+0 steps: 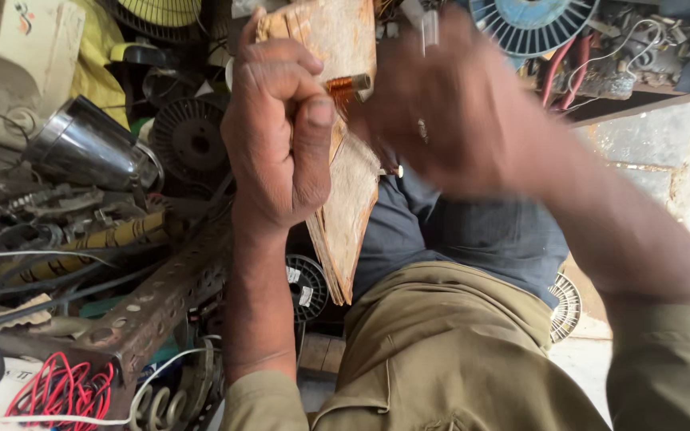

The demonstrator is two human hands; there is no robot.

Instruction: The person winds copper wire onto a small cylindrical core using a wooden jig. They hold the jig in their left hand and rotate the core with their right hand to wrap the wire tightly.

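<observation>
left hand [281, 136] sits at centre top of the frame, fist closed, thumb pressed down beside a small copper coil [348, 85] that sticks out just right of the knuckles; the fingers are clamped on the coil's left end and on the worn wooden board [353, 203] behind it. the board runs from top centre down toward mid frame, tilted, edge frayed. right hand [457, 112] is upper right of centre, heavily blurred, just beside the coil; cannot tell if its fingers are together or apart, or if it touches the coil. a thin metal piece [429, 28] shows at the top of the blur, unclear what it is. olive sleeves at the bottom, dark cloth [457, 239] over the lap below the board. left side is clutter: shiny metal cone [89, 148] at upper left, black spool [189, 140] next to it, perforated metal angle bar [161, 299] lower left, red wires [61, 391] at bottom left corner. blue fan-like disc [533, 20] at top right, stone floor [664, 152] at right.
</observation>
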